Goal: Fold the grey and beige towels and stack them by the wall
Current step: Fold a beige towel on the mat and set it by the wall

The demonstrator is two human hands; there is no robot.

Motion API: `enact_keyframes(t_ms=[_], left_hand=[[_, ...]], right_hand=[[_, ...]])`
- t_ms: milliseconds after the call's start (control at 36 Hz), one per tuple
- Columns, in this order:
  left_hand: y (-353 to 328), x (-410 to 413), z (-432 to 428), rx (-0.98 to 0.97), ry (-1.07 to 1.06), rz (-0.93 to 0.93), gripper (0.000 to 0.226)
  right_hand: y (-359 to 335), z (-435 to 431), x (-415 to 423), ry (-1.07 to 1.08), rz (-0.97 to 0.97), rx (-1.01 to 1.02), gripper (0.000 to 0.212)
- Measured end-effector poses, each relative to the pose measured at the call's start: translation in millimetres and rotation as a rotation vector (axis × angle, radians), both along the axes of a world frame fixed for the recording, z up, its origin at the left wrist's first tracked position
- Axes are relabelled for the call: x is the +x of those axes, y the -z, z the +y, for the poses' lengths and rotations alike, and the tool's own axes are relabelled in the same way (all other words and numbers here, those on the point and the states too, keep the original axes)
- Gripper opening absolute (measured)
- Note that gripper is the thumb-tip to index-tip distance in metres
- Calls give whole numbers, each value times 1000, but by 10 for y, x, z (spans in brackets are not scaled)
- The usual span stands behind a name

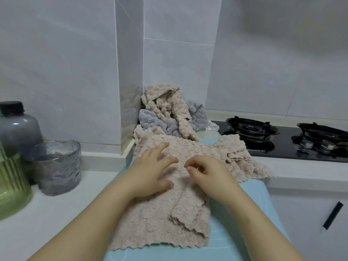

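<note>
Head view: our left hand (150, 174) presses spread fingers on the crinkled beige towel (160, 219) across the pale blue board (235, 213); our right hand (209, 172) pinches its middle.

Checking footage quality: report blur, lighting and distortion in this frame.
Head view: soft, even lighting with no harsh glare; wide-angle bending curves the wall tiles; the right hand fingers look slightly blurred; the left hand and beige towel are fairly sharp.

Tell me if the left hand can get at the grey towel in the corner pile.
Probably yes: the left hand lies flat on the beige towel, and nothing blocks the way to the grey towel beyond.
</note>
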State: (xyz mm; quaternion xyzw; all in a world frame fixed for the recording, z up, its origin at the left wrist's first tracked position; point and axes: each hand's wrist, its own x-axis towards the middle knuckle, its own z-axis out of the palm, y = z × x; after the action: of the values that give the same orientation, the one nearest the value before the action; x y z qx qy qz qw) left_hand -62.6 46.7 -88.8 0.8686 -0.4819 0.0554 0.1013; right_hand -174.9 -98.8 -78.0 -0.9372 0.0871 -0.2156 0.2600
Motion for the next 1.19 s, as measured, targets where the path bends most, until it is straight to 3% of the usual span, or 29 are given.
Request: enact_keyframes(t_ms=[194, 333, 417, 500, 583, 694, 806, 889, 972, 1111, 1194], left_hand=[[-13, -250, 323, -102, 96, 159, 34], [206, -409, 550, -300, 106, 197, 51], [269, -435, 665, -213, 198, 322, 66], [290, -448, 698, -40, 278, 214, 76], [293, -473, 669, -21, 259, 141, 85], [292, -509, 658, -163, 254, 122, 64], [331, -511, 688, -272, 236, 105, 46], [378, -520, 683, -282, 121, -135, 29], [362, -552, 694, -320, 4, -261, 15], [344, -544, 759, -400, -88, -339, 34], [310, -515, 816, -504, -85, -341, 26]], right_hand=[[-96, 106, -217, -228, 333, 2, 23], [87, 91, -440, -317, 391, -182, 50], [227, 68, -549, -294, 322, -169, 45], [291, 44, -603, -266, 218, -44, 33], [301, 63, -624, -223, 118, 85, 25], [280, 76, -671, -192, 43, 165, 17], [293, 26, -712, -86, -22, 365, 24], [319, -22, -701, 12, -64, 411, 21], [309, -27, -706, 57, -121, 429, 24], [312, -46, -719, 163, -313, 369, 33], [289, -60, -815, 209, -416, 229, 43]])
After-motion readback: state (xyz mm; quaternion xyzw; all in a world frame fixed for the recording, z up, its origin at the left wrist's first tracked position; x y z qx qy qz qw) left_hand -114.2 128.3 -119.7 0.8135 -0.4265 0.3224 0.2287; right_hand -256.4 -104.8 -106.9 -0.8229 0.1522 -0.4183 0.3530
